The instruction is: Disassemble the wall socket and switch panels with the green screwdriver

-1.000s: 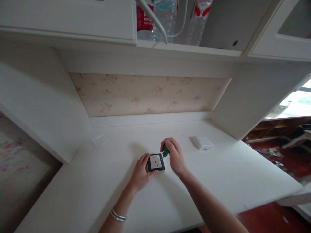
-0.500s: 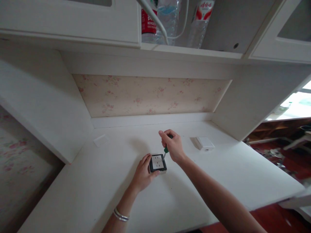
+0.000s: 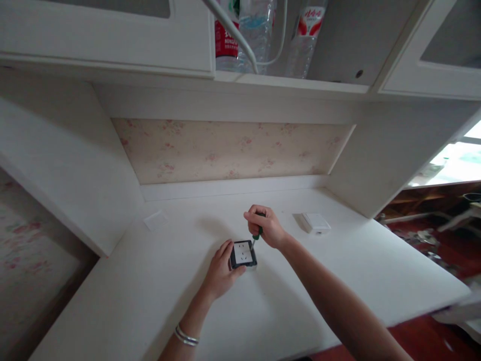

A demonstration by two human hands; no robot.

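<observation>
A wall socket with a white face and black surround lies face up on the white desk, on a pale base. My left hand grips it from the left, fingers at the far edge and thumb at the near edge. In my right hand is a screwdriver with a green handle, the fist wrapped round it. Its shaft slants down to the right edge of the socket. Whether the tip sits in a screw is too small to tell.
A white square box lies to the right on the desk. Further left is a thin clear piece. Overhead, a cabinet shelf holds plastic bottles and a white cable. Side panels flank the desk.
My right fist has turned slightly around the screwdriver handle, the thumb shifting. The left hand and socket keep their place; the view has tilted up a little.
</observation>
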